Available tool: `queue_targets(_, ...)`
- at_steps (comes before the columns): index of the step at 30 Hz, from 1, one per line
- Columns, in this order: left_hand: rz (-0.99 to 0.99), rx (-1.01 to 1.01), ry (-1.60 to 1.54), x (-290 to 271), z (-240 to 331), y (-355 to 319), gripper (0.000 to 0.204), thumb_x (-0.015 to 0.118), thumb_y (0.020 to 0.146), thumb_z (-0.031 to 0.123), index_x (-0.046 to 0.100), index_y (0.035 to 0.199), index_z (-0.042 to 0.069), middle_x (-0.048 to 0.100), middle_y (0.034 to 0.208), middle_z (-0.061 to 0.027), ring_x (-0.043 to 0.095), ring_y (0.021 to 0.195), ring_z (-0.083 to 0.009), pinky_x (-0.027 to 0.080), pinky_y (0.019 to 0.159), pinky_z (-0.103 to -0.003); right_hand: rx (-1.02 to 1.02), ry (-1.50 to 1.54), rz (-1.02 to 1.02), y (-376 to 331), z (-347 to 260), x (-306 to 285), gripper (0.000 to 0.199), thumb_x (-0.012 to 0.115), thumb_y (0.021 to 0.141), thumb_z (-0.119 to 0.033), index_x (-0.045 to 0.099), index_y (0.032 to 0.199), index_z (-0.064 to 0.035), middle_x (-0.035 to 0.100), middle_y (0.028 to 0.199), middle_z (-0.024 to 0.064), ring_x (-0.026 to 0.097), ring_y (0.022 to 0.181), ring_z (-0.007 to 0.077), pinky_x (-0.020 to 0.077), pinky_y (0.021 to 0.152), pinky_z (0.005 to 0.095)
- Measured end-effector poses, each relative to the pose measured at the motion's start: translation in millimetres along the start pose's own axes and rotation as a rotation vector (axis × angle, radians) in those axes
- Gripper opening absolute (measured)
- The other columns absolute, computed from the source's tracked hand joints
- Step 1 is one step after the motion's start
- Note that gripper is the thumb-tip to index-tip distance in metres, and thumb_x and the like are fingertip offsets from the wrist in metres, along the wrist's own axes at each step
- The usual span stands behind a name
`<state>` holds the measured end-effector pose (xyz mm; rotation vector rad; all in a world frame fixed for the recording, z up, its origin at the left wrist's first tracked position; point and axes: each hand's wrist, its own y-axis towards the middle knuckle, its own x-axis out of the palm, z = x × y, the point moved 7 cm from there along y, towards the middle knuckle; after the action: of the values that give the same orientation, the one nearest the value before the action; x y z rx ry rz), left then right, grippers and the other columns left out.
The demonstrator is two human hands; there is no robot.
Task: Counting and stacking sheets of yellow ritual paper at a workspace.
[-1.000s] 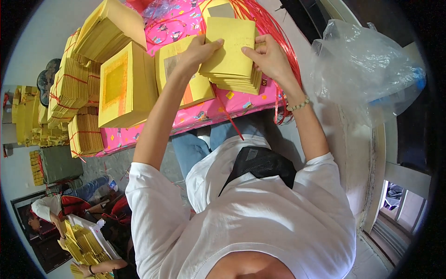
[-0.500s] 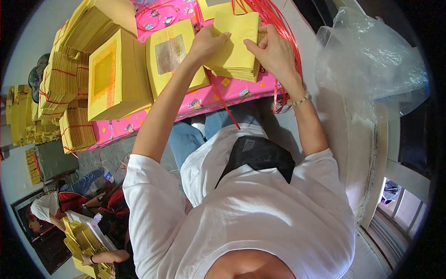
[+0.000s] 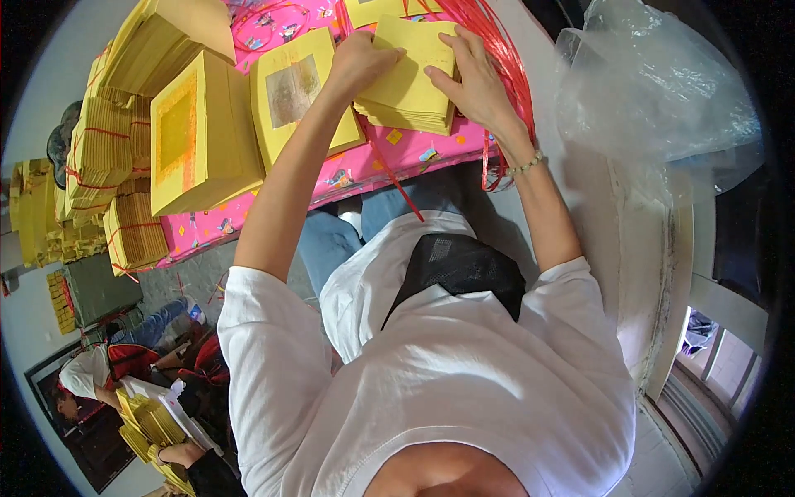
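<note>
One left hand [image 3: 360, 65] (grip unclear) and one right hand [image 3: 482, 87], fairly wide, on one yellow paper stack [image 3: 407, 81].

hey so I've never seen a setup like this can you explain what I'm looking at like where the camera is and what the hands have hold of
There is no machine here, just a person's bare hands. The picture comes from a wide fisheye camera worn on the head, looking down, so straight edges bend near the rim and the person's own white shirt fills the bottom.

The left hand and right hand touch opposite sides of a stack of yellow paper. How firmly they grip it, I can't tell.

That stack is on a pink patterned cover. To its left are another yellow stack with a silvery patch, a taller block and bundles tied with red string.
</note>
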<state>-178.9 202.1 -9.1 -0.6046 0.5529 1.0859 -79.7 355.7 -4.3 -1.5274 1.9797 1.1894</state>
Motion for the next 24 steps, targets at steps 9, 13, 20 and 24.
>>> queue_targets(9, 0.331, 0.122, 0.352, -4.6, 12.2, -19.1, 0.062, 0.072, 0.073, 0.042, 0.057, 0.109, -0.007, 0.057, 0.109, -0.0262, 0.061, 0.098, -0.0355, 0.051, 0.079, -0.042, -0.005, 0.039, 0.009, 2.0, 6.5, -0.6, 0.062, 0.064, 0.083, -0.035, 0.045, 0.129, 0.0006, 0.034, 0.139, 0.0223, 0.037, 0.128, 0.0401, 0.0332, 0.105, 0.0451)
queue_targets(13, 0.332, 0.187, 0.122, -18.8, -9.1, -19.0, 0.062, 0.068, 0.077, 0.043, 0.055, 0.111, -0.007, 0.059, 0.109, -0.0248, 0.062, 0.097, -0.0346, 0.051, 0.079, -0.041, -0.023, 0.084, 0.01, 10.9, -4.3, -8.1, 0.062, 0.066, 0.082, -0.038, 0.048, 0.127, 0.0011, 0.038, 0.136, 0.0206, 0.041, 0.125, 0.0375, 0.0357, 0.103, 0.0448)
queue_targets(20, 0.267, 0.207, -0.101, -44.4, -21.1, -43.2, 0.049, 0.062, 0.085, 0.035, 0.056, 0.113, -0.004, 0.066, 0.099, -0.0181, 0.066, 0.087, -0.0287, 0.052, 0.077, -0.038, -0.059, 0.054, 0.039, 22.4, -10.9, -15.0, 0.062, 0.068, 0.081, -0.04, 0.051, 0.124, 0.0002, 0.042, 0.13, 0.0203, 0.044, 0.122, 0.0352, 0.0369, 0.101, 0.0427)
queue_targets(24, 0.239, 0.197, -0.131, -62.2, -33.2, -68.5, 0.042, 0.06, 0.087, 0.03, 0.057, 0.114, -0.001, 0.066, 0.099, -0.0163, 0.066, 0.085, -0.0249, 0.052, 0.075, -0.035, -0.076, 0.048, 0.062, 26.6, -18.1, -21.1, 0.062, 0.068, 0.081, -0.041, 0.051, 0.123, 0.0006, 0.043, 0.129, 0.0208, 0.044, 0.121, 0.0352, 0.0362, 0.101, 0.0424)
